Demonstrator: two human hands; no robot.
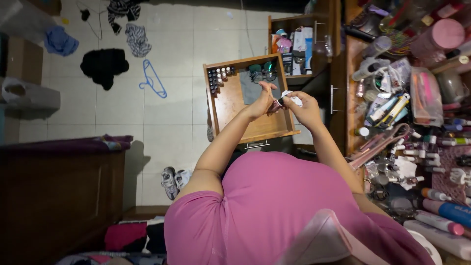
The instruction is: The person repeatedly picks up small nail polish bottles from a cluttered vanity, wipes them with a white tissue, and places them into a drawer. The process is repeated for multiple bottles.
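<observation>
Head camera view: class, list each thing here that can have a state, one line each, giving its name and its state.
Wooden drawer: pulled open.
Small bottle: held between both hands, over the drawer.
Left hand: closed on the bottle.
Right hand: gripping a white cloth at the bottle.
Small bottles in drawer: upright, in rows.
Blue hanger: lying on the floor.
Sandals: off, on the floor.

Smooth wooden drawer (235, 105), glossy tiles (167, 54)
</observation>
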